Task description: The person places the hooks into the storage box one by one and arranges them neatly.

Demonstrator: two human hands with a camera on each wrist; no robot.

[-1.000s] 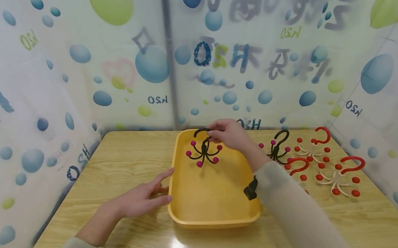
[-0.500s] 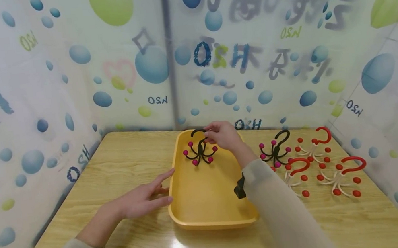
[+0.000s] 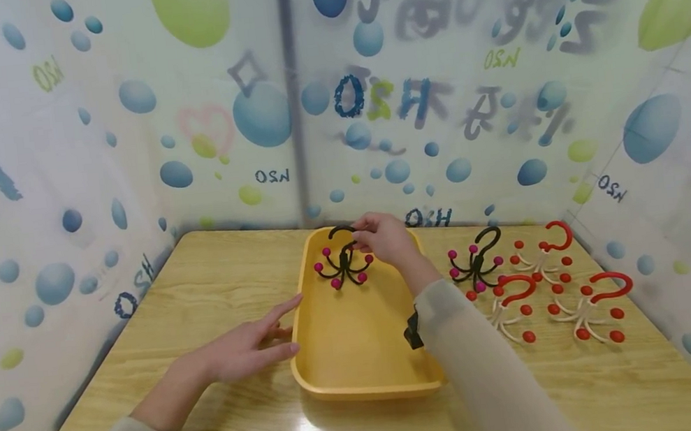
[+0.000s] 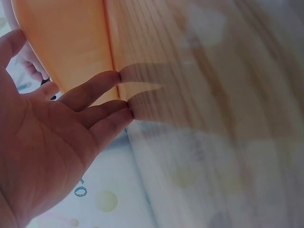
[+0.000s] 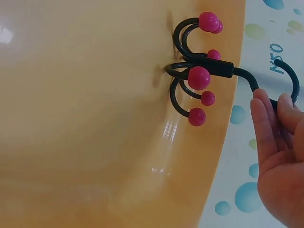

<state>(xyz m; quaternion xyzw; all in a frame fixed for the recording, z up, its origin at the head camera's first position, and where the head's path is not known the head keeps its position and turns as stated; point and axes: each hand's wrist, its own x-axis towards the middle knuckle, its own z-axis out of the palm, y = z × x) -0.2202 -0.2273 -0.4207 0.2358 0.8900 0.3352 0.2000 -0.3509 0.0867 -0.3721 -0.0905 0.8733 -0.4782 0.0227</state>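
My right hand [image 3: 382,240] pinches the curved top of a black multi-arm hook hanger [image 3: 343,263] with magenta ball tips. The hanger stands upright toward the far left of a yellow tray [image 3: 360,354]; in the right wrist view its lower arms [image 5: 175,90] come down close over the tray floor. My left hand [image 3: 245,345] lies with fingers spread along the tray's left side, thumb and fingertips at its wall. In the left wrist view the fingertips [image 4: 116,78] of that hand touch the orange-looking tray wall [image 4: 80,42].
Right of the tray stands a second black hanger [image 3: 477,261] with magenta balls. Beside it are several white hangers with red hooks and red balls, one [image 3: 583,310] nearest the table's right side. A patterned curtain [image 3: 434,94] backs the wooden table [image 3: 200,280].
My right hand has carried the black hanger a little to the left inside the tray, then nearly stopped. The left hand has stayed at the tray's side.
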